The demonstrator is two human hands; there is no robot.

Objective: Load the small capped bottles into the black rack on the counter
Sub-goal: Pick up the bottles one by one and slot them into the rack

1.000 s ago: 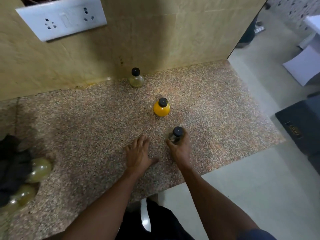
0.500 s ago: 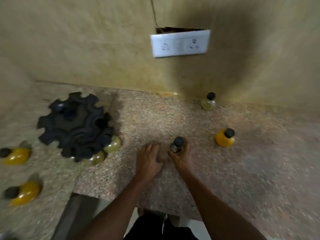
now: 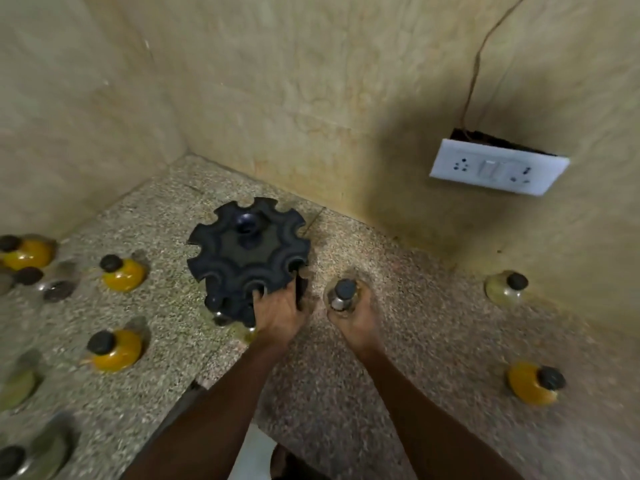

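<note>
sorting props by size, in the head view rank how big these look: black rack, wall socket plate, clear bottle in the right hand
1. black rack
2. wall socket plate, close to the rack; it's farther away, so unsure
3. clear bottle in the right hand, clearly smallest

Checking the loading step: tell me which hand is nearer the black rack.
Left. The left hand touches the black rack at its near edge; the right hand, grip around a clear bottle, sits apart to its right.
</note>
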